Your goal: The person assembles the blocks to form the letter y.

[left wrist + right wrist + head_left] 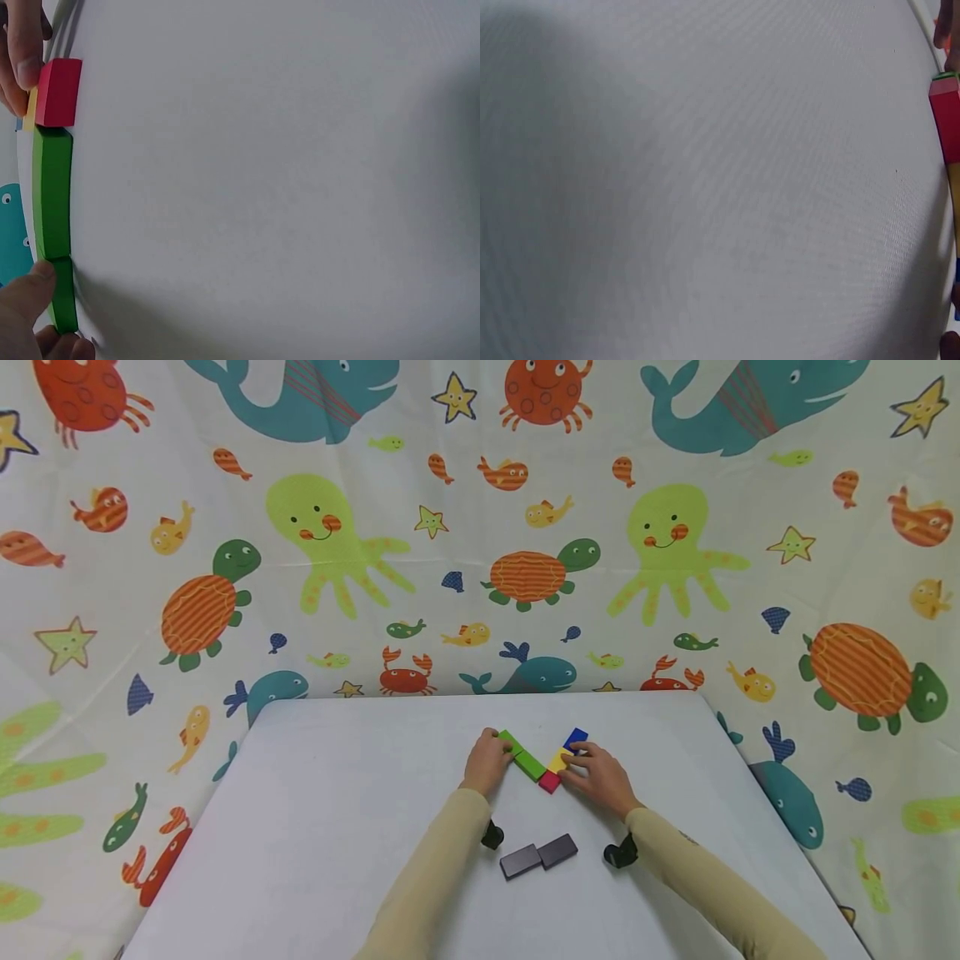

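Note:
In the head view, blocks form a V on the white table. Its left arm is two green blocks (pixel 530 765); its right arm runs from a red block (pixel 549 782) through a yellow block (pixel 558 762) to a blue block (pixel 576 739). My left hand (pixel 487 763) pinches the outer green block (pixel 64 296), thumb at the joint and fingers at its end. My right hand (pixel 602 777) lies along the right arm, its spread fingers touching the yellow and blue blocks and covering part of them. The red block (pixel 946 112) meets the yellow one in the right wrist view.
Two dark grey blocks (pixel 538 857) lie end to end, slightly offset, between my forearms and nearer to me. The white tabletop (pixel 337 810) ends at a back edge against a curtain (pixel 465 635) printed with sea animals.

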### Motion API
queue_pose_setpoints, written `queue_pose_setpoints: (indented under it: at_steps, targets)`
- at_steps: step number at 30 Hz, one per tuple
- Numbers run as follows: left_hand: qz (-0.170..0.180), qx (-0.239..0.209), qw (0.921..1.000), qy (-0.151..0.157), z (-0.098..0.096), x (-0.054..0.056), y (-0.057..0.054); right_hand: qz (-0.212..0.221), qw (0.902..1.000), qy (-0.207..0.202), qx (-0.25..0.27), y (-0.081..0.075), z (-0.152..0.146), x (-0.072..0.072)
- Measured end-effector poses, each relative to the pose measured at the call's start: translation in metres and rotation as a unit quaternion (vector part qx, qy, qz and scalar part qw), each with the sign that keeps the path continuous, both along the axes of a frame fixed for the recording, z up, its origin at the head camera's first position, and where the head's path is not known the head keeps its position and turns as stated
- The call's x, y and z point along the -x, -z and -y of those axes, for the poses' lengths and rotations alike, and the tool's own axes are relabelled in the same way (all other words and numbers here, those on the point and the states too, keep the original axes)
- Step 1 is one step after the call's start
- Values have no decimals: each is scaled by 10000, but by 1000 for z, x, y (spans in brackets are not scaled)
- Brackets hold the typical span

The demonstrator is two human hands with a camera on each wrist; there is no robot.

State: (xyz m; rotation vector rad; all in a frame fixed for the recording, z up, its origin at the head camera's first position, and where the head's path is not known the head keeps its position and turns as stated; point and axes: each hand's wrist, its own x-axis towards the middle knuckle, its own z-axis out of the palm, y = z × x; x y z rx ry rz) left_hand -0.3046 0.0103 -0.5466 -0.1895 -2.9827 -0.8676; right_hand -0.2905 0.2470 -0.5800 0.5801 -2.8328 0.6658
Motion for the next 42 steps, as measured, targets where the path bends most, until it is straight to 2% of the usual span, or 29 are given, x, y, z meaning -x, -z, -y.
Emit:
queue_pose_setpoints:
  at_steps: [17, 23, 26, 31, 35, 39, 42]
  targets:
    - [-115, 86, 9999, 25, 3, -1, 0, 38, 10000, -23, -1, 0, 2, 1]
    - [-273, 182, 9994, 78, 7, 0, -1, 87, 9999, 44, -62, 1, 3, 0]
    - [-440, 121, 9987, 211, 10, 0, -1, 104, 9999, 72, -60, 0, 3, 0]
    - [-832, -107, 9941, 693, 18, -1, -1, 107, 9999, 104, 5, -3, 3, -3]
    - [-1076, -238, 9854, 1299, 26, -3, -2, 109, 9998, 127, 58, -4, 3, -4]
    - [-894, -462, 9726, 2095, 30, -6, -5, 153, 9998, 149, 45, -4, 2, -4]
    - [-542, -584, 9623, 2602, 31, -11, -8, 193, 9997, 154, -6, -4, 2, -4]
